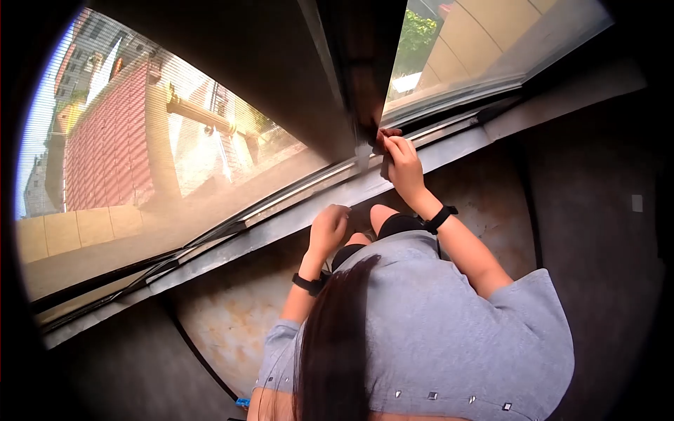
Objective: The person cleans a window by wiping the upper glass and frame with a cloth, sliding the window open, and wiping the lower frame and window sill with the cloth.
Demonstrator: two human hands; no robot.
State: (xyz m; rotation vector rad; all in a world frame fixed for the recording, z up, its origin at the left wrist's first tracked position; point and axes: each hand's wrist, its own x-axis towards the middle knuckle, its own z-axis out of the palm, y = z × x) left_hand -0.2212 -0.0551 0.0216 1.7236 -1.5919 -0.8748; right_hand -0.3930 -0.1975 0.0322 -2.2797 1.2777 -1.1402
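Observation:
My right hand [405, 165] is raised at the dark upright post [365, 77] between two window panes, its fingers pinched together. Something small and dark shows beside the fingers, too unclear to name. Lower and to the left, my left hand [329, 228] is curled closed near the inner edge of the metal sill [281, 230]; whatever it may hold is hidden. Each wrist wears a black band.
Behind the left pane [232, 133] are a red-brown wall and pale paving; behind the right pane [477, 42], greenery and paving. A dark cable [200, 354] runs over the stained surface below the sill.

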